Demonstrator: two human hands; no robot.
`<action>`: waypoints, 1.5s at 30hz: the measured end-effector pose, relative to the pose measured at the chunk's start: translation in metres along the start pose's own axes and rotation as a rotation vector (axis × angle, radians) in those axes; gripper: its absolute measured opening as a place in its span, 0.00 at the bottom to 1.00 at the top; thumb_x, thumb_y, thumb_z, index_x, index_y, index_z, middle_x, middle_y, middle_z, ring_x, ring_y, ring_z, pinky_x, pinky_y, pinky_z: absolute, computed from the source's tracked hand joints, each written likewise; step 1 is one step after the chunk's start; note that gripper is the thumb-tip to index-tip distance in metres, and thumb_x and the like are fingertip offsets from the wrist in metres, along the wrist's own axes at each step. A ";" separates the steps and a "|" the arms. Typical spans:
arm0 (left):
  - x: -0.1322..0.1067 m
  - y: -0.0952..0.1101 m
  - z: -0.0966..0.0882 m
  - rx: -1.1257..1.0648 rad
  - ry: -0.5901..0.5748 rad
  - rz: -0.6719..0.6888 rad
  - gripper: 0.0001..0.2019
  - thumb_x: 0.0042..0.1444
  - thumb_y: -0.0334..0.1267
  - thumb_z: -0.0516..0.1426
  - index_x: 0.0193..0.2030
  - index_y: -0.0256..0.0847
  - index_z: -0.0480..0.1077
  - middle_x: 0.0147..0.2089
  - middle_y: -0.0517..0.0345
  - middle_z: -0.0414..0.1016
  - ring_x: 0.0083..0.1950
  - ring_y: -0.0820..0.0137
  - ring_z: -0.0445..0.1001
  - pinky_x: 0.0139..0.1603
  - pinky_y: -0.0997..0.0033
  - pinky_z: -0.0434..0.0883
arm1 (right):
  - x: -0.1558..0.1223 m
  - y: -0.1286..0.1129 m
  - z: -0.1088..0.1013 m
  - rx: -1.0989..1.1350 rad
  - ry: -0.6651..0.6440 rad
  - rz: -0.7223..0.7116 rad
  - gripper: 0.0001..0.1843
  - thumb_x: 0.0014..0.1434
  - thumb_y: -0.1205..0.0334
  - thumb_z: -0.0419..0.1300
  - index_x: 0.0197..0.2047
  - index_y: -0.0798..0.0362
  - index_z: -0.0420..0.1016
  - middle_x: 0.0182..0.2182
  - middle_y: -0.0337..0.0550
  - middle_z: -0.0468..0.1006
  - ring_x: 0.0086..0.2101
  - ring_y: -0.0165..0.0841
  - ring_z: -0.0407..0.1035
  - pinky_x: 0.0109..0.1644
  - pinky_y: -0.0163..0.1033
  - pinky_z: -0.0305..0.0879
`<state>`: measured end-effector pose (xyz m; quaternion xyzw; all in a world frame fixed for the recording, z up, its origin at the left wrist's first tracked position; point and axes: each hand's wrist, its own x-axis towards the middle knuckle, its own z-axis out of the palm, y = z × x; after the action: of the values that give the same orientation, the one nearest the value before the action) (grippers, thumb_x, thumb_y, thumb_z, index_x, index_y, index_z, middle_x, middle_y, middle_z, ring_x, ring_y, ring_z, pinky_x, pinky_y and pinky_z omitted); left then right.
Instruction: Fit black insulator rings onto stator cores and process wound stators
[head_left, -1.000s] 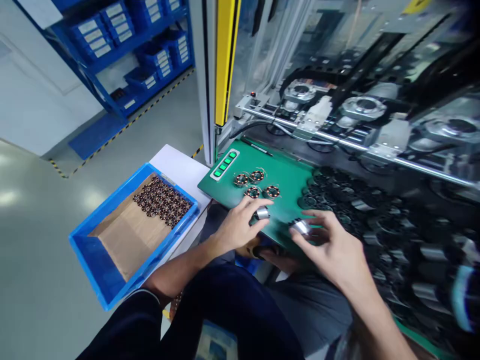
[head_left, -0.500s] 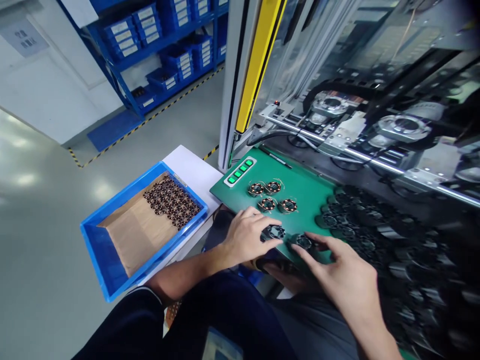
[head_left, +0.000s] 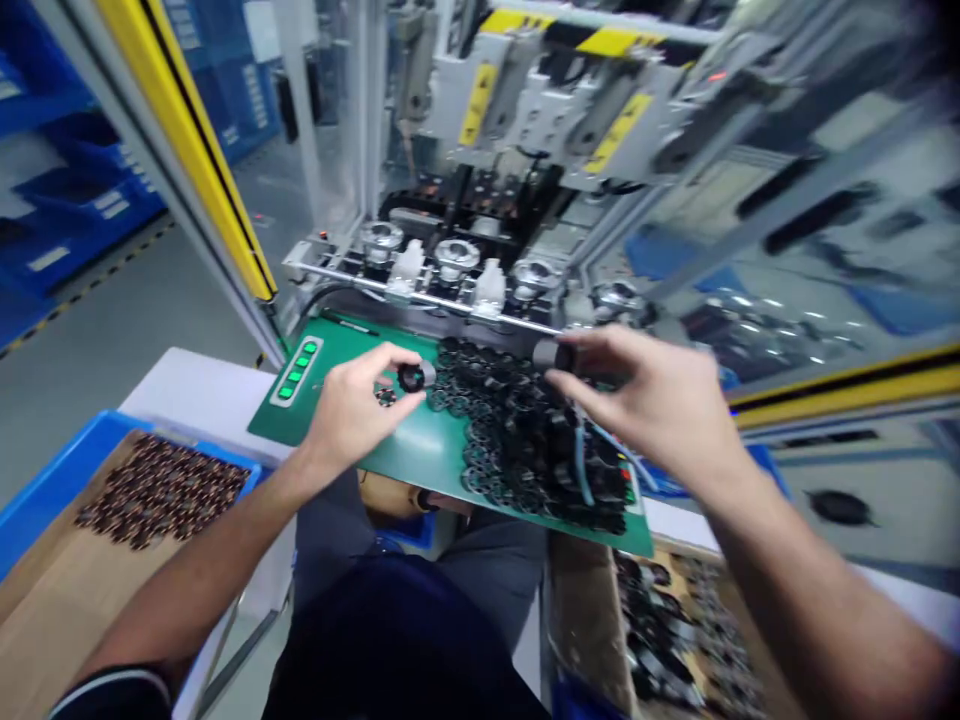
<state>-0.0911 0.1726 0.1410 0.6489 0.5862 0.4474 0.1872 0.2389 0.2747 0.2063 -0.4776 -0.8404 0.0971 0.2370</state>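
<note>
Green bench (head_left: 420,448) sits mid-frame, with a dark pile (head_left: 517,425) on its right part. Holding up a black ring (head_left: 412,378) and a grey ring (head_left: 547,354) looks like the step now, and the next move seems to need a soft, steady grip. The left hand (head_left: 352,402) pinches the black ring between thumb and fingers, just left of the frame's middle. The right hand (head_left: 660,392) pinches the grey ring the same way, right of the middle and a bit higher.
</note>
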 end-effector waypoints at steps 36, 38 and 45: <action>0.335 0.037 0.176 0.739 -0.477 0.353 0.27 0.70 0.43 0.70 0.74 0.40 0.83 0.68 0.40 0.88 0.74 0.39 0.83 0.81 0.39 0.75 | 0.204 0.247 -0.063 -0.325 -0.356 0.024 0.25 0.60 0.69 0.86 0.59 0.47 0.96 0.43 0.36 0.96 0.49 0.44 0.92 0.65 0.49 0.83; 0.310 0.032 0.178 0.744 -0.488 0.386 0.37 0.74 0.44 0.66 0.86 0.35 0.71 0.85 0.33 0.75 0.83 0.36 0.75 0.86 0.36 0.71 | 0.200 0.240 -0.067 -0.324 -0.370 0.047 0.20 0.65 0.66 0.83 0.60 0.52 0.95 0.47 0.36 0.97 0.52 0.37 0.91 0.66 0.43 0.80; 0.278 0.006 0.187 0.642 -0.491 0.384 0.49 0.75 0.51 0.64 0.94 0.29 0.54 0.97 0.30 0.50 0.95 0.35 0.56 0.95 0.30 0.57 | 0.191 0.229 -0.074 -0.370 -0.396 0.057 0.17 0.74 0.56 0.68 0.34 0.59 0.82 0.47 0.37 0.96 0.58 0.25 0.88 0.72 0.37 0.73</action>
<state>0.0375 0.4816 0.1466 0.8581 0.5027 0.1021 0.0234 0.3664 0.5525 0.2394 -0.5080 -0.8600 0.0402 -0.0262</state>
